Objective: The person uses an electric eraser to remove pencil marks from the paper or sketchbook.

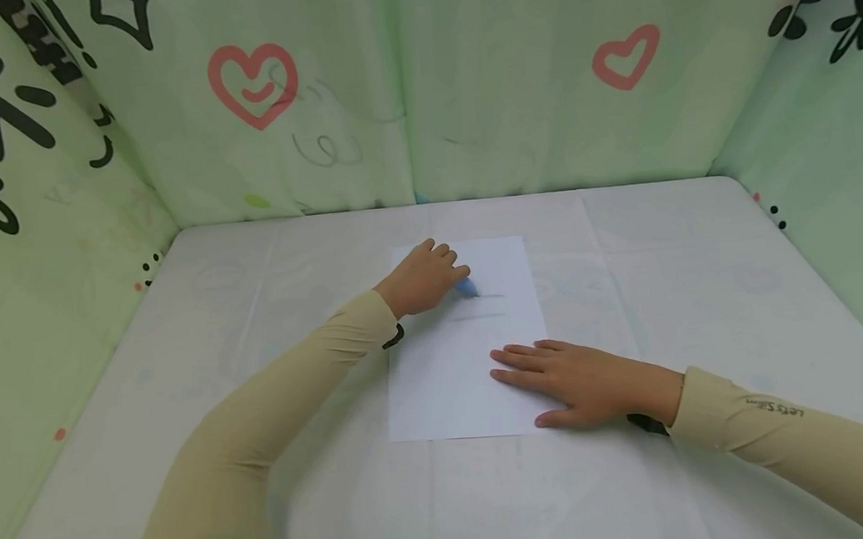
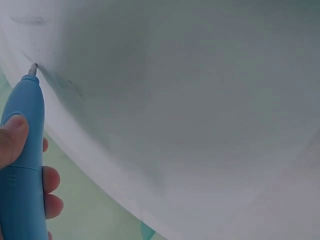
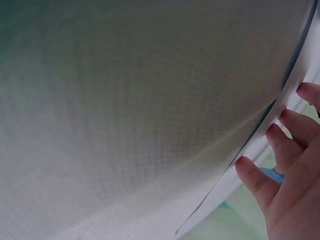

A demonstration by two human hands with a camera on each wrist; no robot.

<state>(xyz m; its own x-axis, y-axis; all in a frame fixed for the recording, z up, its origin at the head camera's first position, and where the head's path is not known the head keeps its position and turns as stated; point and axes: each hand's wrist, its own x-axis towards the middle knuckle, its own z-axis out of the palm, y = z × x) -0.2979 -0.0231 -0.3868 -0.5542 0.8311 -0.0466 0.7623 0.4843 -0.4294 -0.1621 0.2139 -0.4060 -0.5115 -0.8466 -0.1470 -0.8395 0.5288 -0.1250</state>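
Note:
My left hand (image 1: 426,280) grips a blue electric eraser (image 2: 22,145), thumb on its button and fingers curled round the thick body. In the left wrist view, its narrow grey tip meets the white paper (image 1: 440,386) beside a faint grey smudge (image 2: 29,20). The head view shows the eraser pointing down at one of the thin grey lines (image 1: 478,316) on the upper part of the sheet. Lower down, my right hand (image 1: 582,380) rests with spread, straight fingers on the sheet's right edge. Its fingertips press the paper in the right wrist view.
A white cloth with creases covers the table (image 1: 327,502) under the paper. Light green curtains (image 1: 493,81) with red hearts and black marks enclose the table at the back and both sides.

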